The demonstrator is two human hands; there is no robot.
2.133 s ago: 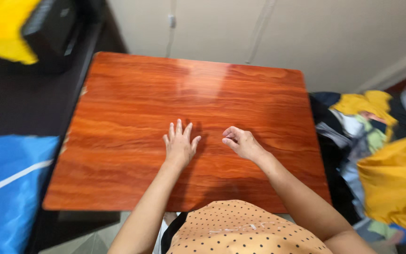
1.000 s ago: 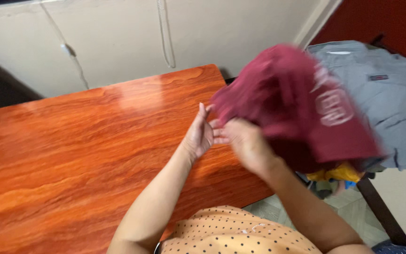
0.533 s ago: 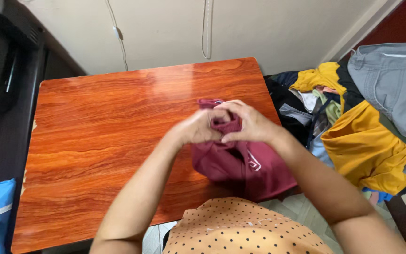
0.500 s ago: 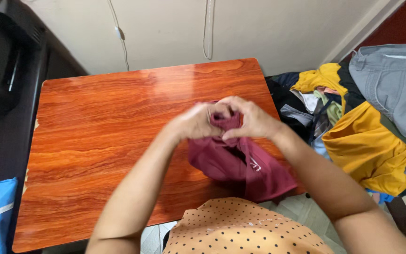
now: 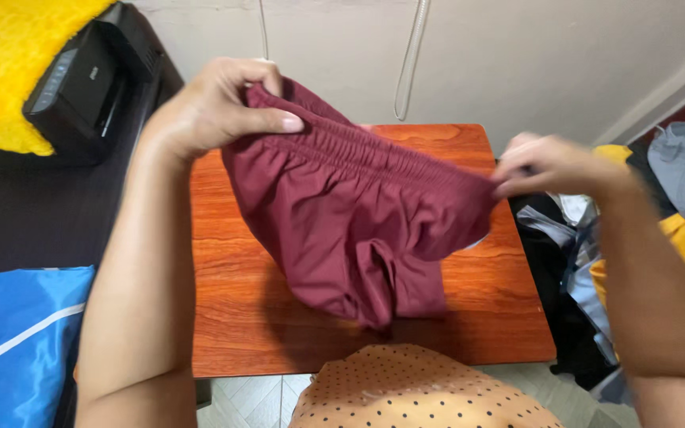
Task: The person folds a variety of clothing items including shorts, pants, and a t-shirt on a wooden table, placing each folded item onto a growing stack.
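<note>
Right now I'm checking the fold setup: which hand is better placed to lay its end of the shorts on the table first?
Probably the right hand: it pinches the maroon shorts lower, nearer the table.

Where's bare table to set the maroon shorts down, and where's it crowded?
Bare wood shows on the table left of the hanging maroon shorts, and a strip at the right edge by the clothes pile. Left hand and right hand stretch the waistband above. Crowded: the pile to the right, printer and blue bag to the left.
</note>
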